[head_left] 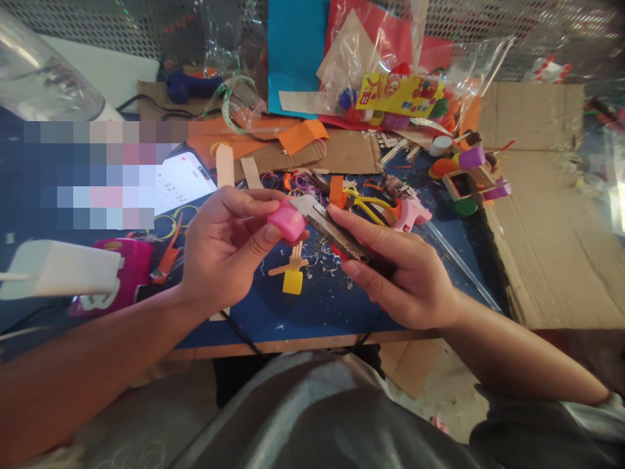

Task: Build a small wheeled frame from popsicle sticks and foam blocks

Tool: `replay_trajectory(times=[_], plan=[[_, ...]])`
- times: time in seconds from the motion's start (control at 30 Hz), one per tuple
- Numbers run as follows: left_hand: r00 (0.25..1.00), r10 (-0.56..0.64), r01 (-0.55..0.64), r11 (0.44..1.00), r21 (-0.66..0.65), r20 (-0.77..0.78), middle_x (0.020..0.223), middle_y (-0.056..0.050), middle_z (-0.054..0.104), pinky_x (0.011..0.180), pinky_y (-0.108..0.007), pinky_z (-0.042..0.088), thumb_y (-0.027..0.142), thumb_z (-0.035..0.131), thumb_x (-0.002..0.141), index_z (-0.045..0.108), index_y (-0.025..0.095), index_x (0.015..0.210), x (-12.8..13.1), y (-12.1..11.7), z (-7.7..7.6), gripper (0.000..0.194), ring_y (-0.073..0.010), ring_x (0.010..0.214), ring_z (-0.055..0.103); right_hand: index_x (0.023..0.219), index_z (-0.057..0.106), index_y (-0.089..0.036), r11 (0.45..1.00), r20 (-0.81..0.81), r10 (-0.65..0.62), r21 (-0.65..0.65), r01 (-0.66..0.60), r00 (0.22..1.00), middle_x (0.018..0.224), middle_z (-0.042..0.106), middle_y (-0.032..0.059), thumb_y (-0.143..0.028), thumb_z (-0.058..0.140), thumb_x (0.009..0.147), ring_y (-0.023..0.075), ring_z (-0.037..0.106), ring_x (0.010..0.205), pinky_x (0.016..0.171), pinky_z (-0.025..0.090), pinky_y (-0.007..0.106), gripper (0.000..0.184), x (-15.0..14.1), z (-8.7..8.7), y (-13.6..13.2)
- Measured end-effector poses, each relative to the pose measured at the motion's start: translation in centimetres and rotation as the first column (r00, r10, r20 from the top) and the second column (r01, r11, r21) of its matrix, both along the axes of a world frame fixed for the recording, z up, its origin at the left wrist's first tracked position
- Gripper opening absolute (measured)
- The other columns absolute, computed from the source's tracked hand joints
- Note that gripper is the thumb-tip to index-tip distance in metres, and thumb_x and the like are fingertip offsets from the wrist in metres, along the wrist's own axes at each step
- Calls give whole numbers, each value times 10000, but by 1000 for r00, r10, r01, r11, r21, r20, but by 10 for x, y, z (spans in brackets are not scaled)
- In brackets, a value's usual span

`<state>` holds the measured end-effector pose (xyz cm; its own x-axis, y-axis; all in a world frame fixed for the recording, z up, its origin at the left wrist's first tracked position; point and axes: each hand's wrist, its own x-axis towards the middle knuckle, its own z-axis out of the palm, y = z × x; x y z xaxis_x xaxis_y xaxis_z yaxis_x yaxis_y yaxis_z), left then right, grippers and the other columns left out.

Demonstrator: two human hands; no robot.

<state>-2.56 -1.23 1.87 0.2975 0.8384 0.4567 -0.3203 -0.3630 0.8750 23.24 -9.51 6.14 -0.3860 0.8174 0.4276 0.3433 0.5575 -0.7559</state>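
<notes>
Between the thumb and fingers of my left hand is a small pink block; I cannot tell its material. My right hand is closed around a utility knife with its blade slid out. The blade's tip lies at the upper right edge of the pink block, touching or nearly touching it. Below the hands, a yellow piece on thin wooden sticks lies on the blue tabletop, among scattered shavings.
A pink glue gun and yellow-handled pliers lie behind my right hand. A small wheeled wooden model stands at right, beside cardboard. At left are a lit phone and a white charger.
</notes>
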Motion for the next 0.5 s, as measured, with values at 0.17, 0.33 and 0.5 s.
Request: replay_trajectory(times=[0.17, 0.33, 0.5], plan=[[997, -14, 14, 1000, -7, 69, 1262, -22, 874, 793, -374, 829, 296, 978, 1006, 825, 313, 1132, 2, 5, 0, 199, -242, 1067, 895, 1798, 560, -145, 999, -18, -1, -32, 0, 1000, 1648, 780, 155, -227, 656, 1175, 317, 836, 1431, 1241, 699, 445, 635, 0, 0, 0], [996, -9, 12, 1000, -29, 90, 1308, -13, 865, 748, -331, 811, 311, 984, 1003, 836, 331, 1152, 1, 5, -2, 211, -239, 1114, 888, 1807, 557, -169, 999, -22, 6, -31, -7, 1000, 1667, 767, 149, -210, 672, 1169, 313, 828, 1449, 1262, 679, 421, 649, 1, 1, -1], [997, -30, 31, 1000, -4, 77, 1313, -17, 869, 825, -351, 821, 268, 963, 1020, 839, 329, 1163, 0, 6, -3, 199, -233, 1147, 883, 1800, 562, -154, 1000, -15, 0, -16, 0, 1000, 1644, 784, 150, -181, 673, 1161, 307, 833, 1441, 1255, 683, 407, 649, 2, 0, -1]])
